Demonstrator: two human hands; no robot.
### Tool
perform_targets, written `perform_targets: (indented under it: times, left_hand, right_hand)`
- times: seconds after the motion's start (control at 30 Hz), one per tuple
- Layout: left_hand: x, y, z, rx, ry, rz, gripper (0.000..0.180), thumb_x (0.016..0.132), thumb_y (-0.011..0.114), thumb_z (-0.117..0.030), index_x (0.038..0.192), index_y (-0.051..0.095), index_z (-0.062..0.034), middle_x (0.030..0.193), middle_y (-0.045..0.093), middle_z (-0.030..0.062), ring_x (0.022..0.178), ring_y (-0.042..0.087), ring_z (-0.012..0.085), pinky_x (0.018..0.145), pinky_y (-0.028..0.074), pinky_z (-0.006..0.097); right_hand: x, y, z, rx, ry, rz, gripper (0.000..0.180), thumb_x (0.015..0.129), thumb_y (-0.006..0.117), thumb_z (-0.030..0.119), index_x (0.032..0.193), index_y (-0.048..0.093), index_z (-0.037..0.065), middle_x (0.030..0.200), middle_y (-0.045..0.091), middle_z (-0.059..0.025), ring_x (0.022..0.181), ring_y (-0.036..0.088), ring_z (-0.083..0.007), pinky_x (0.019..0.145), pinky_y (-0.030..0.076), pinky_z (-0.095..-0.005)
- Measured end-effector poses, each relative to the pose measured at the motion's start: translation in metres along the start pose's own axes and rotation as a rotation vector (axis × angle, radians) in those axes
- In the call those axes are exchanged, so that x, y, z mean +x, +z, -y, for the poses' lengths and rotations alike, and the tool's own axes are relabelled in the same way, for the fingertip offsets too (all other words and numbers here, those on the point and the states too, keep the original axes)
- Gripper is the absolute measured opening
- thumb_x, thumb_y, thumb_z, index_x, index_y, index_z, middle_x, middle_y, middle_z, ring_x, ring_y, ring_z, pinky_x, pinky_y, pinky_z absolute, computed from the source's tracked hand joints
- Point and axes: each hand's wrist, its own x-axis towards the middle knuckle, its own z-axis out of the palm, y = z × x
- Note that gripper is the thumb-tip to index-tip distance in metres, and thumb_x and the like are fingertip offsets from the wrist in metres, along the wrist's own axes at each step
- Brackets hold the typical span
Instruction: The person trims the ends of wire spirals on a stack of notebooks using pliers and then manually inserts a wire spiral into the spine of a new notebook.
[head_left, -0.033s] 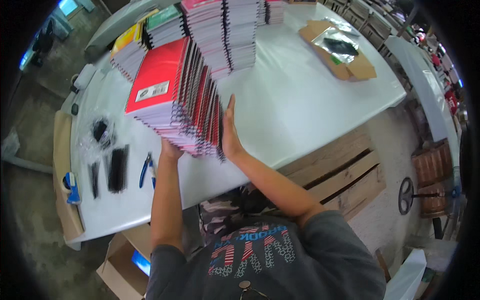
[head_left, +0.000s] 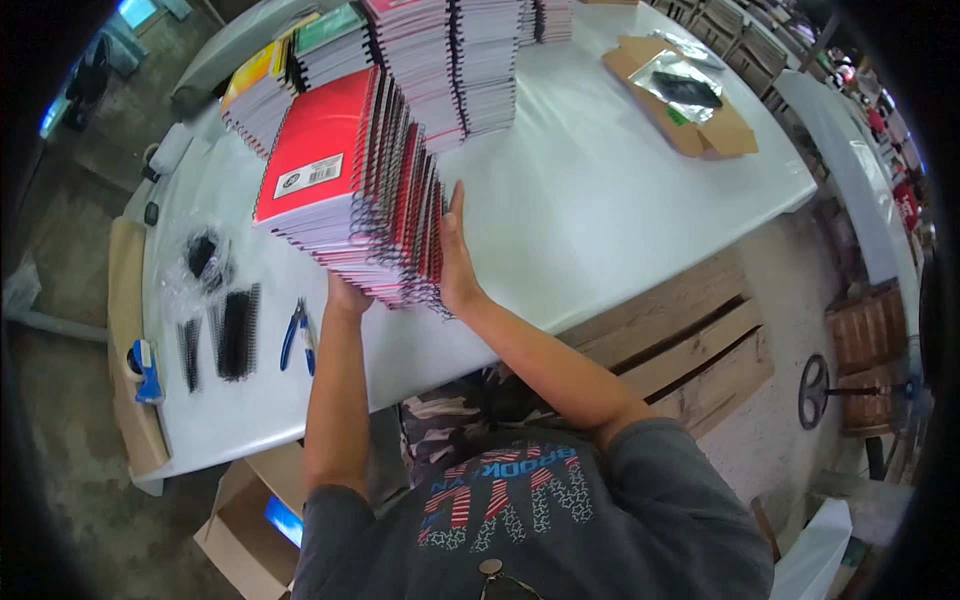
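A tall stack of spiral notebooks (head_left: 312,130) with a red top cover stands in front of me, its wire bindings facing right. It looks somewhat uneven, the lower notebooks offset from the upper ones. My left hand (head_left: 347,295) is at its near lower edge, with the fingers mostly hidden by the notebooks. Along the binding side, my right hand (head_left: 457,265) presses its palm against the stack, fingers stretched upward. Both hands hold the stack between them. Whether its bottom touches the table cannot be seen.
Taller notebook stacks (head_left: 415,75) stand behind. On the white table (head_left: 580,200), blue-handled pliers (head_left: 297,335), black binding coils (head_left: 236,335) and a clear plastic bag (head_left: 205,258) lie left. A tape dispenser (head_left: 147,372) sits at the left edge; flattened cardboard (head_left: 735,135) lies far right.
My right hand has shifted slightly left against the bindings, and the lower right notebooks have moved in a little with it. My left hand stays at the near lower edge.
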Motion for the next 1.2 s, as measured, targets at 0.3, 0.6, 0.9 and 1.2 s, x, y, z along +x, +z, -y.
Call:
perform_targets:
  times: [0.3, 0.6, 0.9, 1.2]
  left_hand:
    - [-0.005, -0.003, -0.009, 0.463, 0.081, -0.167, 0.048, 0.097, 0.036, -0.04, 0.131, 0.043, -0.0068, 0.126, 0.052, 0.0074, 0.111, 0.052, 0.0215, 0.096, 0.044, 0.039]
    - [0.009, 0.025, -0.033, 0.086, 0.148, -0.045, 0.053, 0.095, 0.034, -0.045, 0.129, 0.045, -0.0057, 0.123, 0.054, 0.0111, 0.108, 0.053, 0.0254, 0.095, 0.045, 0.042]
    - [0.014, 0.027, -0.063, 0.129, 0.248, 0.209, 0.065, 0.093, 0.033, -0.056, 0.133, 0.041, -0.0058, 0.13, 0.05, 0.0117, 0.115, 0.05, 0.026, 0.098, 0.041, 0.042]
    - [-0.011, 0.109, -0.103, -0.03, 0.277, 0.11, 0.071, 0.093, 0.027, -0.061, 0.134, 0.041, -0.0053, 0.13, 0.051, 0.012, 0.117, 0.05, 0.0239, 0.1, 0.039, 0.036]
  right_hand:
    - [0.006, -0.001, -0.002, -0.401, -0.142, -0.054, 0.092, 0.089, 0.016, 0.068, 0.144, -0.007, -0.002, 0.152, -0.004, -0.0235, 0.141, -0.007, -0.0346, 0.112, -0.005, -0.0435]
    - [0.036, 0.005, 0.029, -0.271, -0.288, -0.021, 0.099, 0.084, 0.014, 0.075, 0.143, -0.015, 0.002, 0.152, -0.015, -0.0191, 0.14, -0.015, -0.0318, 0.109, -0.013, -0.0466]
    - [0.054, 0.007, 0.067, -0.32, -0.439, 0.01, 0.094, 0.086, 0.011, 0.072, 0.144, -0.014, 0.003, 0.152, -0.017, -0.0179, 0.14, -0.018, -0.0303, 0.11, -0.01, -0.0488]
    - [0.08, 0.011, 0.102, -0.089, -0.57, 0.006, 0.097, 0.084, 0.015, 0.075, 0.145, -0.012, 0.005, 0.152, -0.013, -0.0199, 0.14, -0.015, -0.0347, 0.109, -0.009, -0.0511]
